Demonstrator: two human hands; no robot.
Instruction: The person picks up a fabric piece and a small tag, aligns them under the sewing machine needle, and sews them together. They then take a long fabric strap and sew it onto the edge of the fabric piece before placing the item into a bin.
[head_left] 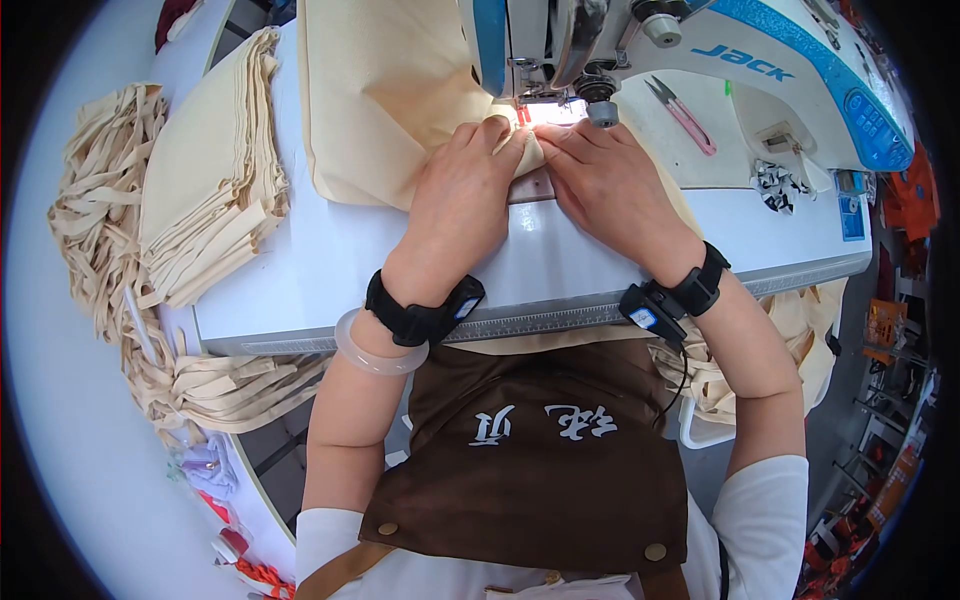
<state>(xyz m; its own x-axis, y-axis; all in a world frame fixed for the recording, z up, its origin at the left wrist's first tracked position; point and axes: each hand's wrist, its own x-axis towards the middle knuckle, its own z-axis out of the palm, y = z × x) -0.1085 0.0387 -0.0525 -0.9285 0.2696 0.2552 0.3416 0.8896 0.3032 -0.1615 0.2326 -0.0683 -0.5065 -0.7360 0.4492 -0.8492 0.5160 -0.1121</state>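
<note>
Cream fabric [385, 95] at the sewing machine [745, 65], spread on the bench [560, 265] mainly left of the lit stitching area. The left hand [468, 180] and right hand [607, 178] each pinch its gathered edge just near of the red-marked foot [523, 116]; some fingertips are hidden. Good practice would keep both grips level and light, the layers aligned, the loose bulk at left free of drag, and fingertips clear of the foot.

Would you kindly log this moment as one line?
left hand: on cream fabric | right hand: on same fabric | sewing machine: lit | pink snips: at right
</note>
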